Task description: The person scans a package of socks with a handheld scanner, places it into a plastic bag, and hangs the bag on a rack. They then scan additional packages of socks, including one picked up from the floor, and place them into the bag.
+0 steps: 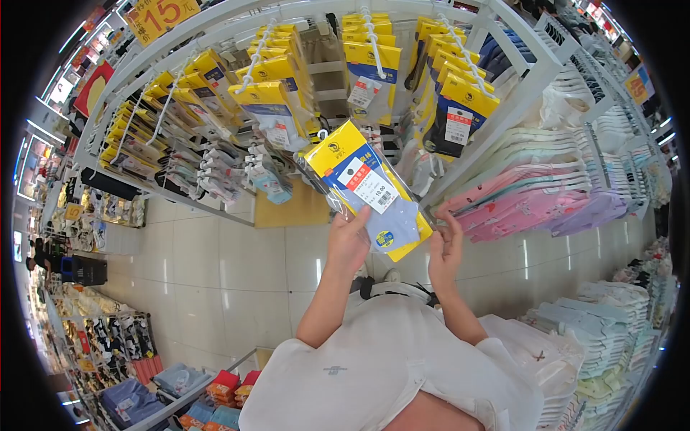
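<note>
A yellow and blue sock package (394,219) in clear plastic is tilted in front of me, with a white price tag (372,191) on its face. My left hand (350,241) grips its lower left side, the thumb lying on the front near the tag. Close to the lower right edge of the package is my right hand (446,248), its fingers curled and partly apart; whether they touch the plastic is unclear. Just beyond the package, similar yellow packs (269,104) hang on white hooks.
A white metal rack (503,108) spans the front. Pink garments (525,201) hang at the right, pale clothes (582,337) at the lower right. Folded items (133,402) lie at the lower left. A person (44,260) stands at the far left beside a dark basket (85,270).
</note>
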A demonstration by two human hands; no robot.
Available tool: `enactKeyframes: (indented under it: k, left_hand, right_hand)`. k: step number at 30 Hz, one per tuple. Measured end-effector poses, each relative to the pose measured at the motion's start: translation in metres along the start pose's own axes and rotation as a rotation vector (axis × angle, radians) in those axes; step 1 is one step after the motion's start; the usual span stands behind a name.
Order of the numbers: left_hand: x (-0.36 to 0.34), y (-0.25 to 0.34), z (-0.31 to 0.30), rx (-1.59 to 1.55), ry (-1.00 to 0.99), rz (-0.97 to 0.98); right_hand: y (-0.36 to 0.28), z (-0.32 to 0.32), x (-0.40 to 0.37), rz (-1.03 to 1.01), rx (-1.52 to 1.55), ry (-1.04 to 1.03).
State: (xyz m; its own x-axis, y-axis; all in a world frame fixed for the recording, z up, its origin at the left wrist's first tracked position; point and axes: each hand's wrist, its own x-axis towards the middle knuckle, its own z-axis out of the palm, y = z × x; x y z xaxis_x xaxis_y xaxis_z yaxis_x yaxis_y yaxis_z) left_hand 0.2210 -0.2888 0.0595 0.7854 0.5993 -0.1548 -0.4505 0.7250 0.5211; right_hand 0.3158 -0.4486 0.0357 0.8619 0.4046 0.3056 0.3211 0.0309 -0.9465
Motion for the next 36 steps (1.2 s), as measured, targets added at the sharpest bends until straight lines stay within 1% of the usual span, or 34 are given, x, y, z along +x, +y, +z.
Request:
enactKeyframes:
  k: [1, 2, 4, 6, 7, 8, 10, 12, 15, 17, 20, 21, 22, 23, 24, 25, 26, 28, 31, 32, 34, 35, 36]
  left_hand:
    - [0.0, 0.0, -0.001, 0.009, 0.006, 0.005]
    - [0.0, 0.001, -0.001, 0.014, 0.008, 0.015]
    - [-0.002, 0.003, 0.001, 0.019, 0.015, 0.03]
    - [-0.004, 0.006, 0.002, 0.027, 0.007, 0.029]
    - [-0.004, 0.007, 0.002, 0.032, 0.003, 0.028]
    - [-0.005, 0.007, 0.003, 0.031, 0.001, 0.025]
    - [-0.004, 0.006, 0.003, 0.028, 0.001, 0.024]
    - [-0.004, 0.005, 0.001, 0.052, -0.009, 0.005]
    - [-0.003, 0.005, 0.001, 0.074, -0.027, -0.013]
    - [-0.002, 0.004, 0.002, 0.079, -0.03, -0.023]
    - [0.0, 0.003, 0.001, 0.089, -0.017, -0.034]
    - [0.001, 0.003, 0.001, 0.094, -0.007, -0.036]
    - [0.002, 0.003, 0.001, 0.098, 0.001, -0.036]
    - [0.003, 0.002, 0.0, 0.099, 0.012, -0.034]
    - [0.005, 0.001, -0.003, 0.101, 0.023, -0.035]
    - [0.006, -0.001, -0.005, 0.101, 0.033, -0.035]
    - [0.006, -0.002, -0.008, 0.099, 0.035, -0.03]
    - [0.008, -0.005, -0.012, 0.097, 0.033, -0.024]
    - [0.01, -0.007, -0.016, 0.129, 0.008, -0.041]
    - [0.009, -0.009, -0.016, 0.145, 0.014, -0.027]
    - [0.01, -0.014, -0.015, 0.177, 0.022, 0.002]
    - [0.01, -0.017, -0.013, 0.207, 0.058, 0.002]
    - [0.009, -0.02, -0.009, 0.237, 0.097, 0.002]
  right_hand:
    - [0.012, -0.005, 0.001, 0.018, 0.008, 0.023]
    - [0.028, -0.012, 0.002, 0.134, -0.124, -0.036]
    - [0.083, -0.037, -0.002, 0.369, -0.395, -0.154]
    - [0.22, -0.083, -0.051, 0.388, -0.901, -0.365]
    - [0.251, -0.101, -0.074, 0.686, -0.89, -0.435]
    - [0.316, -0.126, -0.108, 0.97, -0.903, -0.592]
    - [0.344, -0.157, -0.169, 1.157, -0.84, -0.623]
    - [0.371, -0.172, -0.213, 1.281, -0.797, -0.603]
    - [0.411, -0.177, -0.251, 1.364, -0.726, -0.481]
    - [0.429, -0.176, -0.261, 1.374, -0.65, -0.349]
    - [0.457, -0.168, -0.261, 1.296, -0.398, -0.106]
    - [0.334, -0.148, -0.192, 1.278, -0.269, -0.05]
    - [0.328, -0.146, -0.177, 1.182, -0.046, -0.027]
    - [0.292, -0.138, -0.148, 1.047, -0.025, -0.023]
    - [0.261, -0.136, -0.119, 0.949, -0.06, -0.083]
    - [0.229, -0.126, -0.093, 0.769, -0.042, -0.029]
    - [0.192, -0.123, -0.064, 0.724, -0.088, -0.052]
    - [0.147, -0.113, -0.028, 0.609, 0.119, 0.069]
    - [0.091, -0.104, -0.002, 0.478, 0.297, -0.044]
    - [0.07, -0.095, 0.0, 0.507, 0.298, -0.04]
    - [0.042, -0.083, -0.002, 0.629, 0.034, -0.192]
    - [0.032, -0.076, -0.004, 0.689, -0.101, -0.269]
    - [0.02, -0.064, -0.01, 0.636, -0.087, -0.268]
